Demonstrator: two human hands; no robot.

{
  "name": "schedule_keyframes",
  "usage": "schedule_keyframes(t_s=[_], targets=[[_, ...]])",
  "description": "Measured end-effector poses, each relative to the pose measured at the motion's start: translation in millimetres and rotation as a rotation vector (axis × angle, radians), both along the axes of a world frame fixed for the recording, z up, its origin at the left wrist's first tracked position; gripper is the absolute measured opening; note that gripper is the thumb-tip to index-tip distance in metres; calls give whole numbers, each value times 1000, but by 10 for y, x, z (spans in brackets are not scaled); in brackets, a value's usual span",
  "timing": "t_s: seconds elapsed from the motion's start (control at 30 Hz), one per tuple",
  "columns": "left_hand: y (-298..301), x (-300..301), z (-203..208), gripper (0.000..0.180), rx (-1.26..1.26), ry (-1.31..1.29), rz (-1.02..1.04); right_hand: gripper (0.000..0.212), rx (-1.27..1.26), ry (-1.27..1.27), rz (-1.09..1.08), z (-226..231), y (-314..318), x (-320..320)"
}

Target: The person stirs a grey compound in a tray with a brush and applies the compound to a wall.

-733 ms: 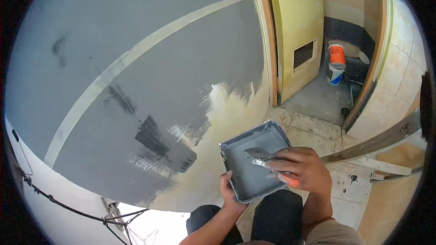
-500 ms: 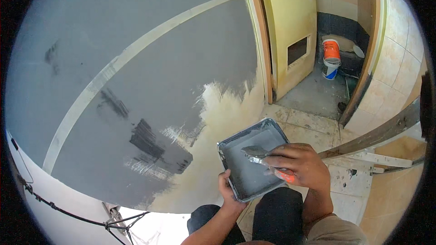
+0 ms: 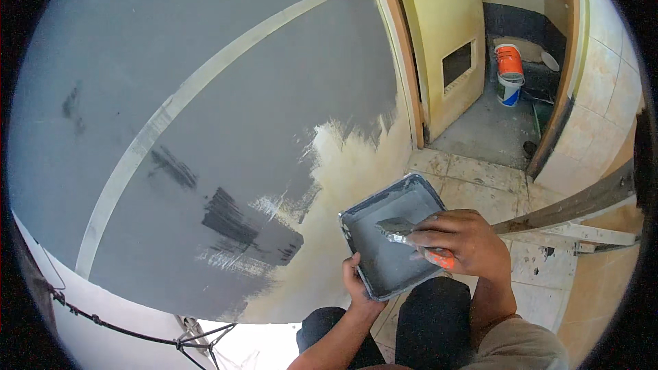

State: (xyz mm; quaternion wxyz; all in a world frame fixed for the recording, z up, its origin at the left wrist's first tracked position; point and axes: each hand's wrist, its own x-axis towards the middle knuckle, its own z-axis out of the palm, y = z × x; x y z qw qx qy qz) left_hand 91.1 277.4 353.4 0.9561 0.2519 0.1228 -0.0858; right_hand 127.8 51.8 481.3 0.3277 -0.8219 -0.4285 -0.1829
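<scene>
My left hand (image 3: 358,284) grips the near left edge of a dark-rimmed rectangular paint tray (image 3: 384,260), thumb over the rim. Grey paint coats the tray's inside. In my right hand (image 3: 460,241) is a paintbrush (image 3: 395,229) with an orange handle and a metal ferrule; its grey-coated bristles are over the tray, pointing left. I cannot tell whether they touch the paint. Ahead and to the left, the wall (image 3: 288,82) is largely grey, with darker brush strokes and a cream unpainted patch low down beside the tray.
A pale tape strip (image 3: 205,72) curves across the wall. A yellow door (image 3: 449,34) stands ajar; orange and white buckets (image 3: 509,62) are stacked in the room beyond. A wooden beam (image 3: 576,204) lies at right. A black stand (image 3: 179,344) is at lower left. Paint spots mark the floor tiles (image 3: 541,267).
The surroundings have shifted slightly rightward in the picture, along with both hands, tray and brush. The brush keeps nearly the same place over the tray; both grips are unchanged.
</scene>
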Motion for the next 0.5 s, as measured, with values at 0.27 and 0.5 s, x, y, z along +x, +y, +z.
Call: schedule_keyframes(t_s=[0.27, 0.5], targets=[[62, 74, 98, 64, 105, 101, 63, 34, 54, 1, -9, -31, 8, 116], [93, 137, 148, 64, 64, 76, 48, 39, 9, 81, -1, 42, 15, 251]])
